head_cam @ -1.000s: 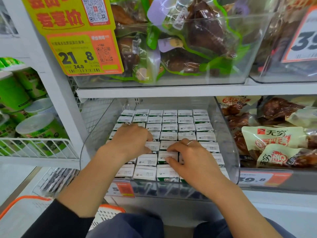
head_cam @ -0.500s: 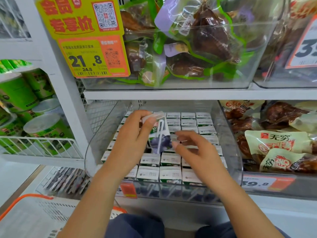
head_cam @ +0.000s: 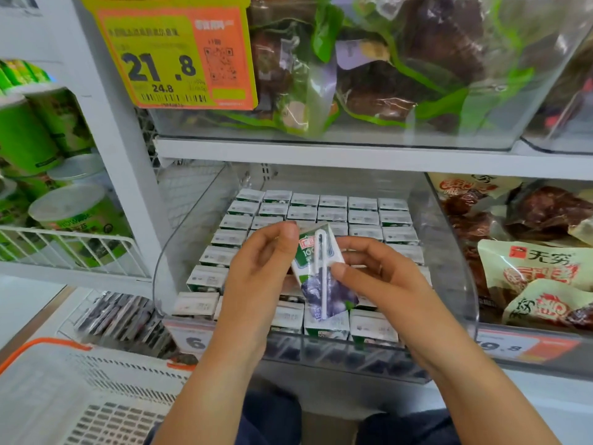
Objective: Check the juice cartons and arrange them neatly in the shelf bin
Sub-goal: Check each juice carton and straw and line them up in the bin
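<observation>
While rows of cartons point(head_cam: 333, 216) fill the clear bin point(head_cam: 449, 252), left hand point(head_cam: 260, 271) and right hand point(head_cam: 378, 277) grip one tilted juice carton point(head_cam: 321, 277) above them.

A yellow and orange price tag point(head_cam: 175, 56) reading 21.8 is being displayed at the upper left, in front of a clear upper bin point(head_cam: 337, 136). Green-edged bags of dark food point(head_cam: 401, 59) are being kept inside that bin. Green cans point(head_cam: 73, 210) are being stored at the left behind a white wire rack point(head_cam: 64, 248). Packets of brown meat snacks point(head_cam: 539, 252) are being shown at the right. A white basket with an orange rim point(head_cam: 80, 396) is being seen at the lower left.
</observation>
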